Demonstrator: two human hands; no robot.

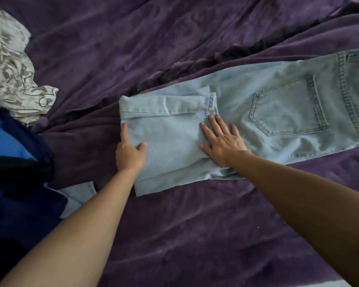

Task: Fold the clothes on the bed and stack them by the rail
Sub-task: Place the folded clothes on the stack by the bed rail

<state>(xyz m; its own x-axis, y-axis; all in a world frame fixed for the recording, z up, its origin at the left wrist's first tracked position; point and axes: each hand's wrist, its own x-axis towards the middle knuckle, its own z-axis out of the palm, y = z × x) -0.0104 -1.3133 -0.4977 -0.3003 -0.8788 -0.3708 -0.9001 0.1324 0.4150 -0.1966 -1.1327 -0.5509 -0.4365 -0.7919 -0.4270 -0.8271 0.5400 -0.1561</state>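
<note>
In the upper left of the frame a crumpled grey-and-white patterned garment is lying on the purple blanket. Below it, at the left edge, blue and navy clothes are sitting in a heap, with a scrap of pale denim peeking out beside them. None of these is looking folded, so we are judging the task to be at an early stage. The rail is not showing in this view.

Moving toward the centre, our left hand is gripping the left edge of the folded leg section of the jeans. The thumb is lying on top of the cloth and the index finger is stretching along the fold. The other fingers are out of sight, apparently tucked under it. Just right of centre, our right hand is pressing flat on the hems, fingers straight and spread wide, holding nothing. Further right, the seat of the jeans with its back pocket is lying flat and running off the right edge of the frame.

To do this fold well, we are thinking the right hand should be pinning the hems while the left is squaring the fold, so that the layers are lining up along both long edges. The near edge is looking slightly uneven. Smoothing it outward before turning the section over the pocket area should be giving us a flat, stackable bundle.
</note>
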